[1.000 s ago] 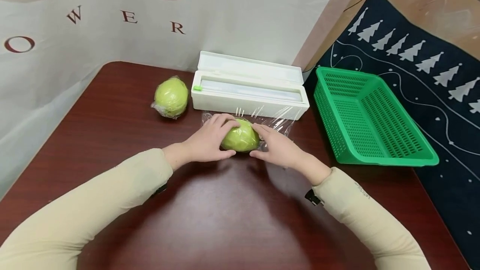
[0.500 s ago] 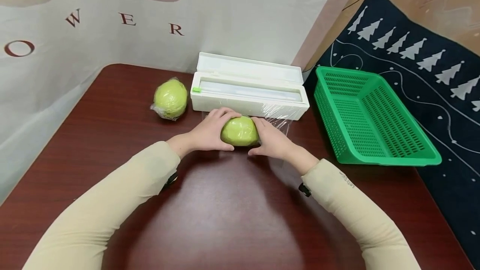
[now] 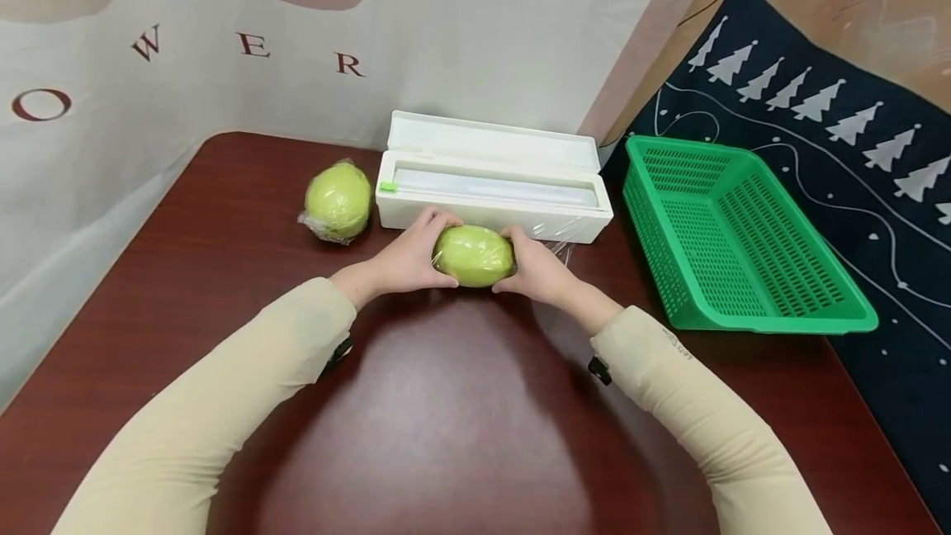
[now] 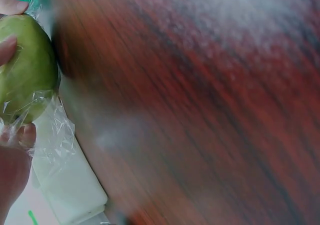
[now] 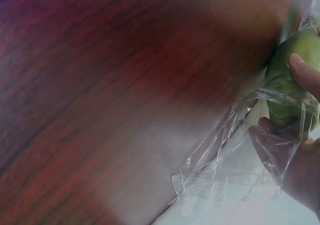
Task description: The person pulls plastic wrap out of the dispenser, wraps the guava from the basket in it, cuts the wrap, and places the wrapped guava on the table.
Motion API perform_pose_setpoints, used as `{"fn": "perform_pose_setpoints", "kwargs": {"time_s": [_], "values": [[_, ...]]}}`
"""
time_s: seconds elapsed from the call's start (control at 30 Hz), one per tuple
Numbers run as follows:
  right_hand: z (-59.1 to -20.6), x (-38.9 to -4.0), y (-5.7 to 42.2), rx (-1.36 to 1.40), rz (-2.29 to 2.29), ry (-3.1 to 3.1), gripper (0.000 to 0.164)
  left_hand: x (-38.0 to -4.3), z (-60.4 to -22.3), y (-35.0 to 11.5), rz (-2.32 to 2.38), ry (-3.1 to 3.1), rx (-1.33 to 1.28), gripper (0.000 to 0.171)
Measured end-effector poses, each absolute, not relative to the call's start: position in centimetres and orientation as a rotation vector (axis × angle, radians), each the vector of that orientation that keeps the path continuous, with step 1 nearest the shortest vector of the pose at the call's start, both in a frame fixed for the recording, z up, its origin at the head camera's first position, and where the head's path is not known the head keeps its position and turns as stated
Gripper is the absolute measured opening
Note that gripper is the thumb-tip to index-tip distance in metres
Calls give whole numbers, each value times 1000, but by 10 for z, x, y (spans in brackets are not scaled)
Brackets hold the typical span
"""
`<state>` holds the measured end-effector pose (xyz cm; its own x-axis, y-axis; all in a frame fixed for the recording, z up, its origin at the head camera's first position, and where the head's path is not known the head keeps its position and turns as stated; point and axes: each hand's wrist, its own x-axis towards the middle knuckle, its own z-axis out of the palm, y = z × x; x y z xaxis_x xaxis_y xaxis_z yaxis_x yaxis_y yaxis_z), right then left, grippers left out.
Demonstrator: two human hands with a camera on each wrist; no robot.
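Observation:
A smooth green fruit (image 3: 474, 256) is held between both hands in front of the white cling film box. My left hand (image 3: 412, 256) grips its left side, thumb at the near edge and fingers curved over the far side. From the right, my right hand (image 3: 541, 269) grips it the same way. Clear cling film (image 5: 225, 140) clings to the fruit in the right wrist view, with loose crinkled folds around the right fingers. Another loose flap hangs beside the left fingers in the left wrist view. The fruit's exact kind does not show.
The cling film box (image 3: 494, 215) stands lid up at the back, its roll (image 3: 494, 187) showing. Left of it sits another green fruit (image 3: 338, 201) wrapped in film. A green plastic basket (image 3: 691, 304) stands at the right on the dark red table (image 3: 461, 403).
Both hands have shifted slightly toward the box with the fruit and closed in around it. The film spread beside the fruit has drawn in, and less of it shows at the right.

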<state>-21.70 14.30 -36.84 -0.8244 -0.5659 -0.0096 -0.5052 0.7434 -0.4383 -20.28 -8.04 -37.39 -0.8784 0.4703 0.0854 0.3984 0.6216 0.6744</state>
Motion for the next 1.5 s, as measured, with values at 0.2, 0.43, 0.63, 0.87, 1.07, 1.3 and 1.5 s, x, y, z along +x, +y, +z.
{"fn": "perform_pose_setpoints", "kwargs": {"time_s": [0.2, 0.43, 0.63, 0.87, 1.07, 1.3, 1.5], "values": [[-370, -220, 143, -859, -723, 2802, 73, -203, -379, -85, 1129, 2741, 683, 81], [-373, -228, 145, -828, -759, 2809, 70, -205, -382, -85, 1161, 2799, 617, 81], [-374, -234, 149, -721, -890, 2736, 67, -210, -382, -85, 1219, 2755, 557, 77], [-373, -241, 150, -636, -951, 2687, 58, -213, -380, -87, 1150, 2786, 540, 78], [-371, -249, 154, -584, -1023, 2615, 58, -218, -375, -86, 1115, 2805, 535, 75], [-370, -256, 156, -559, -1040, 2562, 56, -218, -368, -84, 1138, 2785, 491, 68], [-369, -258, 157, -564, -1047, 2541, 53, -217, -367, -85, 1200, 2742, 401, 64]]}}
